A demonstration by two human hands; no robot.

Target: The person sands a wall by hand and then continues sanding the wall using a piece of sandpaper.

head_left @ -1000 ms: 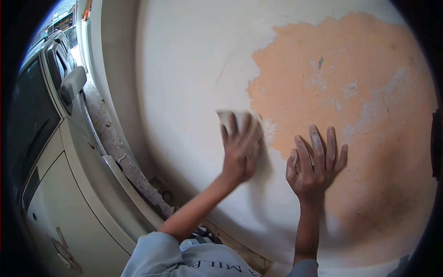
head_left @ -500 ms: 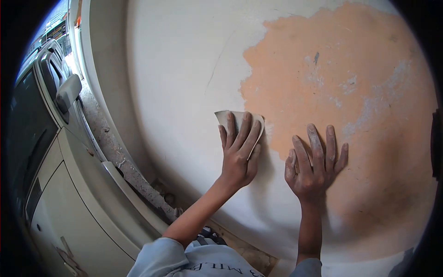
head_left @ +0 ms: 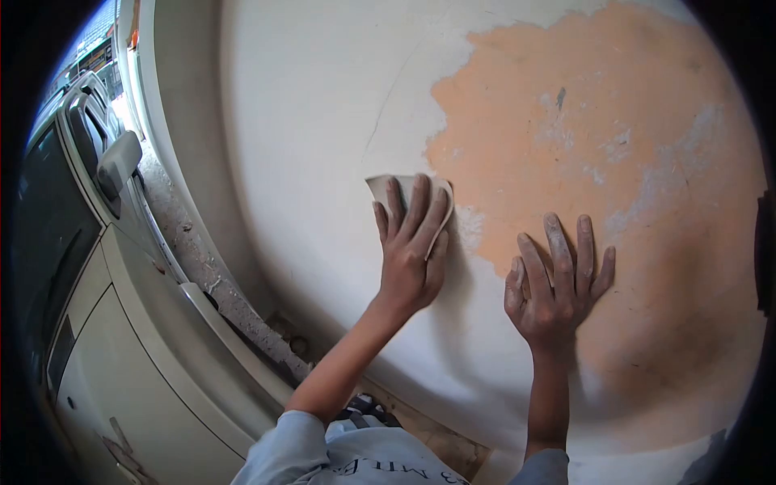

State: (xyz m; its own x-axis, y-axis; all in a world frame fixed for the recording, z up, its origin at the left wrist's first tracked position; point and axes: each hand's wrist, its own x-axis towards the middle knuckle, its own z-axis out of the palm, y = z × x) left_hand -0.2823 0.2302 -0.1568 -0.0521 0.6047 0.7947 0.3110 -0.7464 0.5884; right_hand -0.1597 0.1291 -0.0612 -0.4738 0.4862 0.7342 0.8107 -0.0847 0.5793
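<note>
My left hand (head_left: 411,259) presses a sheet of sandpaper (head_left: 377,187) against the wall (head_left: 323,121). Its fingers lie over the sheet, and the sheet's right edge curls down between thumb and index finger. Just right of it begins an orange patch (head_left: 517,105) with a ragged edge, where the white coat is absent. Resting on the wall at the patch's lower edge, my right hand (head_left: 554,299) has its fingers spread and holds nothing. Pale dust coats its fingers. The underside of the sandpaper is hidden.
A vehicle (head_left: 153,347) with a side mirror (head_left: 119,164) stands close on my left. Between it and the wall runs a strip of rough, littered ground (head_left: 190,242). A raised wall edge (head_left: 190,105) borders the white surface on the left.
My left hand has slid up and slightly left along the wall with the sandpaper. My right hand stays spread on the wall, almost in the same place.
</note>
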